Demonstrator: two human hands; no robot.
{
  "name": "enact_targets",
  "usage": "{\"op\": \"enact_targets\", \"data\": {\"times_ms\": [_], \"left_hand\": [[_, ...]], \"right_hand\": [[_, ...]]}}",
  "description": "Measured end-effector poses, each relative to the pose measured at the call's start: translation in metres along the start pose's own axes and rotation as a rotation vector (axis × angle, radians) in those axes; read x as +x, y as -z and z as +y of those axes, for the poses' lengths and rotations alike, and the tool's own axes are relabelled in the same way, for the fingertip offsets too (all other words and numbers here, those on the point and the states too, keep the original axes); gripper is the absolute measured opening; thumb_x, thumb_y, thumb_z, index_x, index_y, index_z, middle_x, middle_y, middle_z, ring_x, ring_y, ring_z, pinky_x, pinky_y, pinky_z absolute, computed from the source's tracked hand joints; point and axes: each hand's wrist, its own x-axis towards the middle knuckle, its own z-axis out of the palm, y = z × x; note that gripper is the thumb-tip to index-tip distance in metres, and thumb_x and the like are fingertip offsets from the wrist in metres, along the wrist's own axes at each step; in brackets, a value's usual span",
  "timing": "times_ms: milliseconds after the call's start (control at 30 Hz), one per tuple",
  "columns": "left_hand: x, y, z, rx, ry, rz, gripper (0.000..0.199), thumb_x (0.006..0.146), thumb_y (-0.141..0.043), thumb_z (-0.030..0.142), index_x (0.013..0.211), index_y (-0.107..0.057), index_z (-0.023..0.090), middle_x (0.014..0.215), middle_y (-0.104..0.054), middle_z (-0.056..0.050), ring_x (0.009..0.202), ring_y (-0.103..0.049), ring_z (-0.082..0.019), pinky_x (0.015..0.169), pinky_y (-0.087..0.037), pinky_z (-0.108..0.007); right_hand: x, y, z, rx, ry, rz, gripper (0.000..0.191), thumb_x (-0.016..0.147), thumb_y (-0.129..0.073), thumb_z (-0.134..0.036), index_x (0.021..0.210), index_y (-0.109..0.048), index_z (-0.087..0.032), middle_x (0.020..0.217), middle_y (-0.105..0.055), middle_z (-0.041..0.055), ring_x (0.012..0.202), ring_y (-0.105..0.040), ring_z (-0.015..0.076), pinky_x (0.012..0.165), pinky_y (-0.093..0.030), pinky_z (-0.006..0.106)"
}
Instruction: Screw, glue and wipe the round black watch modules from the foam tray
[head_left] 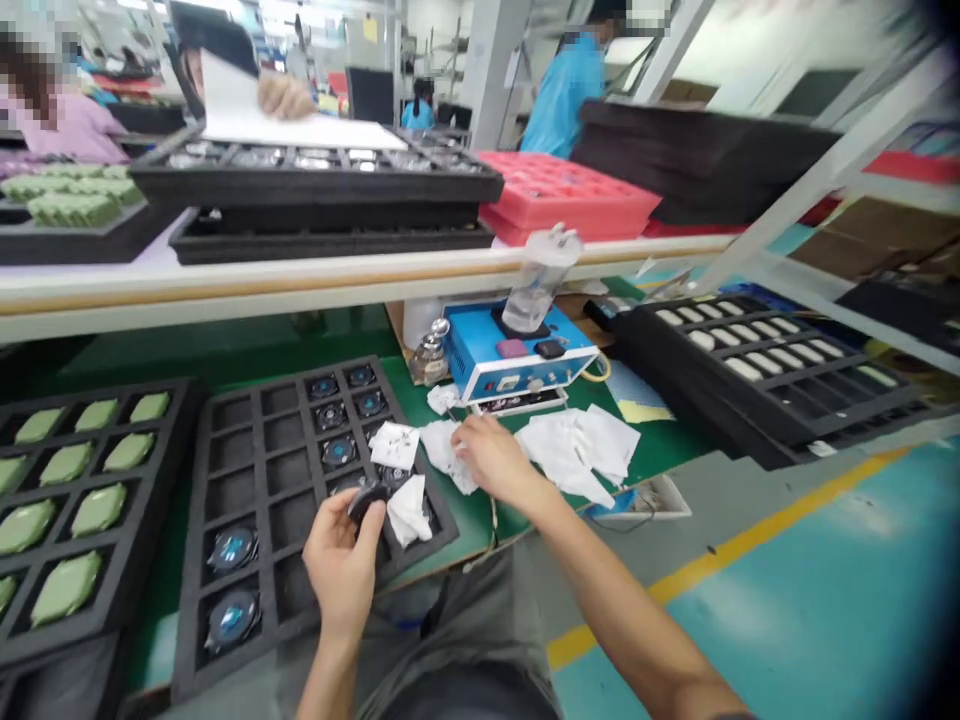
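Observation:
A small dark round part point(365, 498) is pinched between the thumb and fingers of my left hand point(341, 555), above a black foam tray point(281, 470). Several round dark discs with blue marks sit in that tray's pockets, among them one disc point(232, 618) at the near left. White wipes lie over its right side, one a crumpled wipe point(409, 512) beside the held part. My right hand point(491, 458) rests with curled fingers at a white wipe point(444, 448) on the green table mat. What its fingertips hold, if anything, is hidden.
A blue electrical box point(487, 355) carries a clear plastic cup point(534, 290); a metal-topped bottle point(430, 355) stands beside it. More wipes point(574, 450) lie right. Foam trays flank me, one with green cases point(67, 590). A shelf point(300, 290) crosses overhead; a person works behind it.

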Motion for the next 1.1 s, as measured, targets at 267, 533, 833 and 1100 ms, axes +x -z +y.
{"op": "enact_targets", "data": {"times_ms": [267,533,833,1100], "left_hand": [[-0.006,0.001,-0.003,-0.143,0.014,0.026,0.028,0.075,-0.084,0.029,0.096,-0.068,0.018,0.087,-0.071,-0.003,0.082,-0.068,-0.013,0.077,-0.055,-0.023],[-0.003,0.001,-0.008,-0.237,0.019,0.096,0.032,0.072,-0.087,0.029,0.096,-0.069,0.018,0.087,-0.069,-0.001,0.08,-0.066,-0.012,0.076,-0.054,-0.022],[-0.003,0.0,-0.006,-0.229,0.057,0.033,0.032,0.074,-0.086,0.028,0.101,-0.071,0.019,0.092,-0.071,-0.003,0.084,-0.066,-0.012,0.079,-0.053,-0.022],[-0.002,0.0,-0.01,-0.208,0.055,-0.02,0.03,0.076,-0.085,0.026,0.102,-0.071,0.019,0.092,-0.07,-0.002,0.084,-0.066,-0.012,0.079,-0.053,-0.021]], "right_hand": [[0.004,-0.011,0.002,0.076,0.027,0.035,0.022,0.094,-0.051,-0.015,0.09,-0.072,-0.016,0.094,-0.069,0.0127,0.098,-0.055,0.0281,0.084,-0.044,0.039],[0.036,0.031,-0.012,0.324,0.041,0.409,0.015,0.092,-0.054,-0.022,0.091,-0.068,-0.021,0.093,-0.07,0.0063,0.087,-0.06,0.0235,0.081,-0.044,0.036],[0.072,0.039,-0.017,0.31,-0.029,0.286,0.035,0.094,-0.054,-0.025,0.127,-0.063,-0.022,0.111,-0.075,0.005,0.098,-0.069,0.0224,0.087,-0.049,0.034],[-0.001,-0.006,-0.01,-0.117,-0.337,-0.074,0.03,0.096,-0.052,-0.025,0.121,-0.064,-0.018,0.118,-0.073,0.0153,0.107,-0.069,0.0275,0.076,-0.051,0.032]]}}
